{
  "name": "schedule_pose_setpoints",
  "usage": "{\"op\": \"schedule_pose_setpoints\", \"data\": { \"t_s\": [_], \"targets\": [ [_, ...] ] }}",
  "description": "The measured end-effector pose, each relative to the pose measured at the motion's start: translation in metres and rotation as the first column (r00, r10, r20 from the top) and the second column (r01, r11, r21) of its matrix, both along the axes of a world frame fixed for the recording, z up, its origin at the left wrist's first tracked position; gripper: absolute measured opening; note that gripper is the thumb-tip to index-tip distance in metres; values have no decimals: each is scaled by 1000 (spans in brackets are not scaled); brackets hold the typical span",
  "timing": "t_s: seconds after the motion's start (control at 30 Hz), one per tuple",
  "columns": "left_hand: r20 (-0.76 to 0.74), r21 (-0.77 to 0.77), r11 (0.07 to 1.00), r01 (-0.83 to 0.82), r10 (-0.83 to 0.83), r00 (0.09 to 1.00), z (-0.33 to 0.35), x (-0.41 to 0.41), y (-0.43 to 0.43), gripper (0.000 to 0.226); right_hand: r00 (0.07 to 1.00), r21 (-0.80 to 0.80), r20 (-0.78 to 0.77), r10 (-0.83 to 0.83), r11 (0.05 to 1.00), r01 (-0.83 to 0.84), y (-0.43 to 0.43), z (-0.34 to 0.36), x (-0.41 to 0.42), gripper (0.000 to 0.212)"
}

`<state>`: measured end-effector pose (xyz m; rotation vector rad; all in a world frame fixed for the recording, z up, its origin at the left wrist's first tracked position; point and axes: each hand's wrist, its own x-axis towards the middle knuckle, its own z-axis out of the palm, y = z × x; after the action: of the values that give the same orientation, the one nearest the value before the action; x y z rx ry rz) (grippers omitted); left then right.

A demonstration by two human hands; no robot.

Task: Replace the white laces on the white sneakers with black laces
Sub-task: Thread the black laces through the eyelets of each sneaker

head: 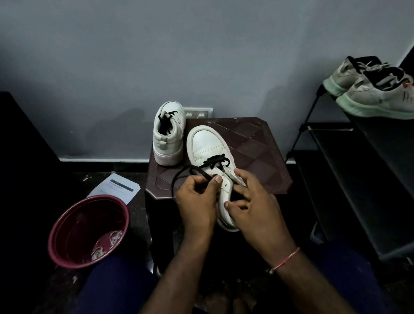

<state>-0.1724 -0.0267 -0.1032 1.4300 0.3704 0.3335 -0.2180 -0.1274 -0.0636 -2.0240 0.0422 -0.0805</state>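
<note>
A white sneaker lies toe-away on a dark brown stool. A black lace crosses its lower eyelets, and a loose loop runs off to the left. My left hand pinches that lace beside the shoe's left eyelet flap. My right hand grips the sneaker's right side near the collar, fingers curled over the edge. A second white sneaker with a black lace stands at the stool's back left, heel toward me.
A maroon bucket on the floor at left holds white laces. A printed sheet lies behind it. Another pair of worn white shoes sits on a black rack at right. A grey wall stands behind the stool.
</note>
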Motion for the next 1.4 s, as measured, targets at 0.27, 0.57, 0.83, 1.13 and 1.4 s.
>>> {"op": "schedule_pose_setpoints", "data": {
  "t_s": [0.27, 0.57, 0.83, 1.13, 1.4],
  "targets": [
    [34, -1, 992, 123, -123, 992, 12, -1, 4, 19, 991, -190, 112, 75, 980, -53, 5, -6, -9, 73],
    [65, 382, 917, 116, -151, 986, 15, -13, 3, 12, 989, -47, 137, -49, 997, 56, 7, -7, -5, 57],
    [54, 384, 916, 117, -149, 987, 10, -17, 0, 13, 995, 46, 82, -51, 998, 48, 3, -4, 0, 52],
    [153, 653, 757, 14, -150, 977, -3, -18, -9, 36, 954, -476, 295, -61, 856, 201, -1, 2, 14, 11],
    [107, 599, 795, 91, -192, 975, 0, -16, -3, 40, 982, -542, 186, -9, 833, 110, 0, 9, 33, 21]
  ]
}}
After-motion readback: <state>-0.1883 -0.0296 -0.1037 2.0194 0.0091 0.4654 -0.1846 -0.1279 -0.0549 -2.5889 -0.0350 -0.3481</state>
